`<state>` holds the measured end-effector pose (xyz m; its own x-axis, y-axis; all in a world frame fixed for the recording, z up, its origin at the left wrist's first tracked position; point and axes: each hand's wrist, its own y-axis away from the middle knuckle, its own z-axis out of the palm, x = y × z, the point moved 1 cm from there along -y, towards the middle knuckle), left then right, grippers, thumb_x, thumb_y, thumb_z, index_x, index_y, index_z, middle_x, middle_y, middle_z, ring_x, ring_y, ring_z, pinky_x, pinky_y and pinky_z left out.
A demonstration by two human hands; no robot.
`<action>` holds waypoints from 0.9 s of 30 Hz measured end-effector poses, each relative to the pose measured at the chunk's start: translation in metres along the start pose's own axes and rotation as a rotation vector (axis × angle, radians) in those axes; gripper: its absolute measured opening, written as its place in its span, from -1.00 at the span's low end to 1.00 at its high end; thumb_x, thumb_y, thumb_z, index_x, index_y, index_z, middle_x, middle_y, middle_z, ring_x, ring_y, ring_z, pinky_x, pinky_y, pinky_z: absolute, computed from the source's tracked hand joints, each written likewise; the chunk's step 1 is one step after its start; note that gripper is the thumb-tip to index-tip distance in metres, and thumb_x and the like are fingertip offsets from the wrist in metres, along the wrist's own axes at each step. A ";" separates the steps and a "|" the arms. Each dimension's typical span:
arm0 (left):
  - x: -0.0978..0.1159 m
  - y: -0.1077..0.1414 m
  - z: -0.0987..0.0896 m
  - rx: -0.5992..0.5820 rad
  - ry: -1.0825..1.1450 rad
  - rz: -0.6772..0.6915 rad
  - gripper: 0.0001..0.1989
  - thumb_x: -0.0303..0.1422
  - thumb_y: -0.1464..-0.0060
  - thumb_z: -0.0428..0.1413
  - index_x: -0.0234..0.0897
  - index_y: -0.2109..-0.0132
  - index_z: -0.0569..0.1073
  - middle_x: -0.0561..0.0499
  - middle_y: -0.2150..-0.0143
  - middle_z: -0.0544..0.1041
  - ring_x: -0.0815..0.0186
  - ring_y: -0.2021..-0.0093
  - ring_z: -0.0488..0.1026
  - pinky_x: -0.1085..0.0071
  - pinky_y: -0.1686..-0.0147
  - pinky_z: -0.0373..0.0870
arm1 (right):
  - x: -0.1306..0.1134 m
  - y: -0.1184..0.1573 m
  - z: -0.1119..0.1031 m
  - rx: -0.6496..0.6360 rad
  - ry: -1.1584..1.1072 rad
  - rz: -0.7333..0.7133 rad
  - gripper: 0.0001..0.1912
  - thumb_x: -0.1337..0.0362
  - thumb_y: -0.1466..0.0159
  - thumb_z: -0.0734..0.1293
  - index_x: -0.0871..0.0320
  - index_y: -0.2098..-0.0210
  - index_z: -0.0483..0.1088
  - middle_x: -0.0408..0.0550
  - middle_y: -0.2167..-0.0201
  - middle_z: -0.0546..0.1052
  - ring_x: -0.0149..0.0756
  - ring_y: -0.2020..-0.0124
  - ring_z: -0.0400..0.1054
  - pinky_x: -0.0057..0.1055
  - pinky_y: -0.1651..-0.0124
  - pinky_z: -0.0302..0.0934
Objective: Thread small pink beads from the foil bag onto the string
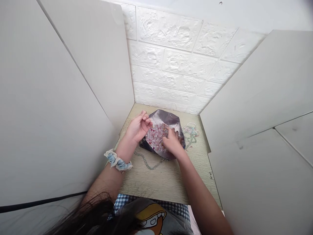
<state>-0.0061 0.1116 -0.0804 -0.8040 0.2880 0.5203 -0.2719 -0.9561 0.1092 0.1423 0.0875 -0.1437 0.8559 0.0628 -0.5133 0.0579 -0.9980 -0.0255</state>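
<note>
Dark hair (105, 213) lies nearest the camera, beside your left forearm and over your grey printed shirt (171, 222), and blue checked cloth (121, 200) shows between your forearms, at the near edge of the wooden tabletop (156, 182). You wear a pale blue scrunchie (118, 161) with lacy edges on your left wrist. Your left hand (141, 127) is raised at the left side of the bag (158, 115), its thumb and fingers drawn together at the tips; whether you pinch anything there, I cannot tell. Your right hand (172, 140) reaches in from the other side, index finger extended down to the loose beads (156, 137), thumb and index finger apart. Those beads, mostly pink and clear with a few red ones, sit on the bag's silvery lining between your two hands. Nearer to you than both hands, a pale green beaded strand (149, 167) curves out from under the bag, and just to the right of your right hand lies a tangle of beaded strands (192, 133)
</note>
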 end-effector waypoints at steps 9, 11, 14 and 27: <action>-0.006 -0.003 -0.004 -0.026 0.025 -0.080 -0.86 -0.58 -0.07 -0.13 -0.35 0.42 0.22 0.20 0.64 0.21 0.58 0.66 0.23 0.57 0.51 0.29 | -0.027 0.015 0.005 -0.325 -0.010 -0.146 -0.46 0.08 -0.19 0.06 0.05 -0.14 -0.06 0.03 -0.22 -0.17 0.03 -0.21 -0.32 0.11 -0.11 -0.37; -0.007 -0.003 -0.004 -0.030 0.001 -0.089 -0.86 -0.58 -0.06 -0.13 -0.34 0.42 0.22 0.19 0.64 0.21 0.58 0.65 0.23 0.57 0.51 0.29 | -0.030 0.017 0.007 -0.357 0.009 -0.250 -0.51 0.13 -0.22 0.01 0.05 -0.13 -0.02 -0.02 -0.23 -0.16 0.01 -0.21 -0.29 0.10 -0.13 -0.37; -0.008 -0.003 -0.003 -0.038 -0.027 -0.118 -0.86 -0.55 -0.06 -0.11 -0.34 0.44 0.21 0.19 0.63 0.21 0.58 0.66 0.22 0.58 0.51 0.29 | -0.034 0.019 0.008 -0.375 0.051 -0.375 -0.57 0.25 -0.24 -0.06 0.11 -0.07 0.10 -0.05 -0.22 -0.11 -0.03 -0.21 -0.30 0.08 -0.14 -0.34; -0.011 -0.003 -0.002 -0.056 -0.091 -0.106 -0.84 -0.50 -0.08 -0.10 -0.35 0.47 0.20 0.18 0.61 0.20 0.58 0.64 0.21 0.57 0.51 0.30 | -0.038 0.011 0.003 -0.311 -0.077 -0.390 -0.58 0.30 -0.23 -0.02 0.07 -0.07 0.11 -0.05 -0.19 -0.01 -0.21 -0.21 -0.20 0.01 -0.14 -0.23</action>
<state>0.0021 0.1113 -0.0879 -0.7189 0.3784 0.5831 -0.3838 -0.9155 0.1210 0.1087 0.0737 -0.1270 0.7005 0.4182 -0.5783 0.5261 -0.8501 0.0225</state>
